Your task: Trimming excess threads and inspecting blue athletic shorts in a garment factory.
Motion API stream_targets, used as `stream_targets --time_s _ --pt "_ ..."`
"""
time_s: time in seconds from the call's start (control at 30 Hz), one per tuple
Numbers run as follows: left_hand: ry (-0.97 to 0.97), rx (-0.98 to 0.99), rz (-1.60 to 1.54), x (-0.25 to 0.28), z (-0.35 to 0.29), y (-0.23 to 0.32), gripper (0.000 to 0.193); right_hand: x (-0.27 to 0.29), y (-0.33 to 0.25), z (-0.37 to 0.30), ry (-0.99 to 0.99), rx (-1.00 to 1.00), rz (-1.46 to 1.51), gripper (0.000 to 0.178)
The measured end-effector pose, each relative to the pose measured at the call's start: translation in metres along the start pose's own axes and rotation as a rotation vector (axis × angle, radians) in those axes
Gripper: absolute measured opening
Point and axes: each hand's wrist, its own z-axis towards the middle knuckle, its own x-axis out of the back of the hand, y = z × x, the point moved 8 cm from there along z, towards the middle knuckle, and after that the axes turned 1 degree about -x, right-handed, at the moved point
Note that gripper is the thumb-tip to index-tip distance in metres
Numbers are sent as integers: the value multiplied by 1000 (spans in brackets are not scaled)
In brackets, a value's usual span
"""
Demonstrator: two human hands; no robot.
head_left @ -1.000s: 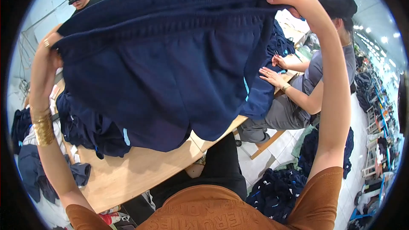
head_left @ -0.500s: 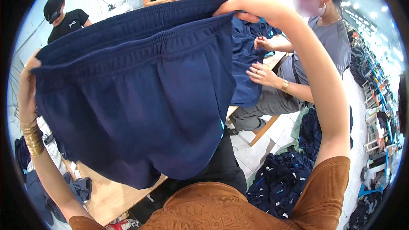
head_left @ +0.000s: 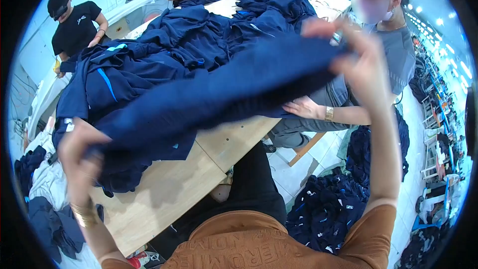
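Observation:
A pair of navy shorts point(head_left: 224, 84) with an elastic waistband is stretched out in the air between my hands, slanting up to the right and blurred by motion. My left hand point(head_left: 82, 147) grips the lower left end, its fingers smeared. Up at the right, my right hand point(head_left: 361, 57) has its fingers closed on the other end of the shorts. Behind and below them, a heap of navy garments point(head_left: 184, 32) with light blue trim covers much of the wooden table point(head_left: 159, 194).
At the right, a co-worker point(head_left: 393, 55) in grey rests a hand point(head_left: 306, 107) by the table edge. Two more people point(head_left: 82, 25) work across the table. Navy clothes point(head_left: 323, 209) lie piled on the tiled floor; white and grey clothes point(head_left: 50, 189) are at the left.
The shorts have swung from hanging open in front of me to a flatter, slanted band. My left hand has come lower and inward, my right hand lower and further right. The heap behind now shows.

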Motion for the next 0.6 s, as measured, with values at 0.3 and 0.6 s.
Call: stream_targets --time_s 0.3,0.6 --pt "-832 216 -280 -192 -155 -7 26 -160 83 -248 -345 -767 107 45" --pt "-1276 330 -466 -211 -214 13 43 -162 51 -320 -753 -884 224 46"
